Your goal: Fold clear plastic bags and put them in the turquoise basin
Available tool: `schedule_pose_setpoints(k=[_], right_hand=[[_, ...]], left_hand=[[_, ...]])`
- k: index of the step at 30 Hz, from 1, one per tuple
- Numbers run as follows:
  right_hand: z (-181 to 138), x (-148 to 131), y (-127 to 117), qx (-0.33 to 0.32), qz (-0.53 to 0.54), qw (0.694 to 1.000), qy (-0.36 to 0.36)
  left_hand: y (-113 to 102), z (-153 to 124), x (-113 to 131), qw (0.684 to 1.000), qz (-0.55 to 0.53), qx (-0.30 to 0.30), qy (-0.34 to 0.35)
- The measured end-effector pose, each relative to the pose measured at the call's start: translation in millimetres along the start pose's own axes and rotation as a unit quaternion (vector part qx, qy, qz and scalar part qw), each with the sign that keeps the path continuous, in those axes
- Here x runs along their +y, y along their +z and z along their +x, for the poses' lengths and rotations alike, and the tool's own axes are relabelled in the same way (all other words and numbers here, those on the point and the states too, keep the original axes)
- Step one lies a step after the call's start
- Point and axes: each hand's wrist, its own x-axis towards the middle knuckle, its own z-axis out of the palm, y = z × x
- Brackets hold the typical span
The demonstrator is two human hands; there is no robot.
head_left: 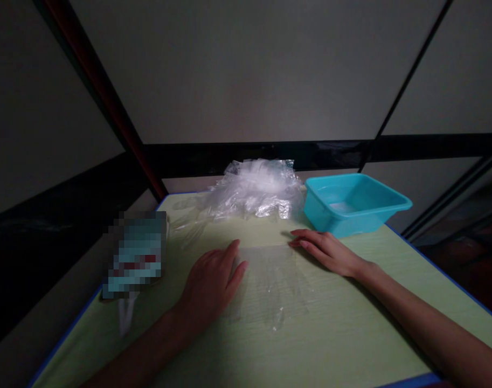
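A thin clear plastic bag lies flat on the table between my hands, its far edge running straight across. My left hand rests at the bag's left edge, thumb and index finger stretched out and apart. At the far right corner of the bag is my right hand, its fingers extended and slightly spread. Neither hand visibly grips the plastic. Beyond them, a heap of crumpled clear plastic bags covers the back of the table.
A turquoise plastic basin stands at the back right, with something pale on its bottom. At the left lies a blurred-out flat object with a white strip beside it. The pale green table has blue edges; panelled walls close it in behind.
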Motion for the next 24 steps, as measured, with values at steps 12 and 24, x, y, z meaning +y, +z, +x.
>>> schedule_pose_setpoints(k=[12,24], right_hand=[[1,-1,0,0.002,-0.017,1.0,-0.004],[1,-3,0,0.0,-0.022,1.0,-0.006]], left_hand=[[-4,4,3,0.999,-0.021,-0.01,-0.032],[3,13,-7,0.996,-0.077,-0.016,-0.047]])
